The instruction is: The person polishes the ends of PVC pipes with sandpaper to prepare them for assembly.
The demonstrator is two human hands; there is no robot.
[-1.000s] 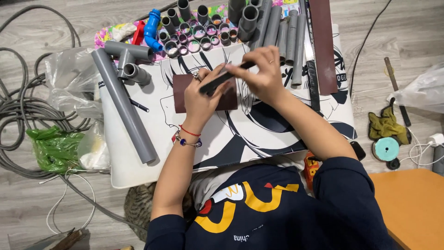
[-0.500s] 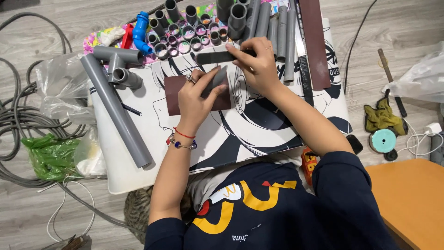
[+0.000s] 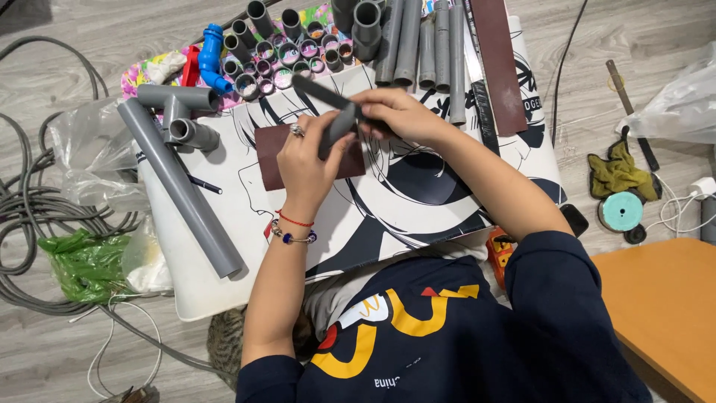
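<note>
My left hand (image 3: 304,163) grips a short grey pipe piece (image 3: 337,131) and holds it upright above a brown sandpaper sheet (image 3: 270,155). My right hand (image 3: 399,112) holds a dark flat strip (image 3: 317,89) that slants up to the left, its near end against the top of the pipe piece. Both hands hover over a white board with a black printed drawing (image 3: 418,201). A ring sits on one left finger, and bracelets circle the left wrist.
A long grey pipe (image 3: 183,195) and a grey tee fitting (image 3: 175,112) lie left. Several short pipe rings (image 3: 276,54), a blue fitting (image 3: 211,46) and long pipes (image 3: 418,37) line the far edge. Cables (image 3: 22,201), green bag (image 3: 86,261), orange table (image 3: 664,298).
My left hand has lifted the pipe piece off the sandpaper. The dark strip in my right hand has turned from level to slanting up-left against the pipe.
</note>
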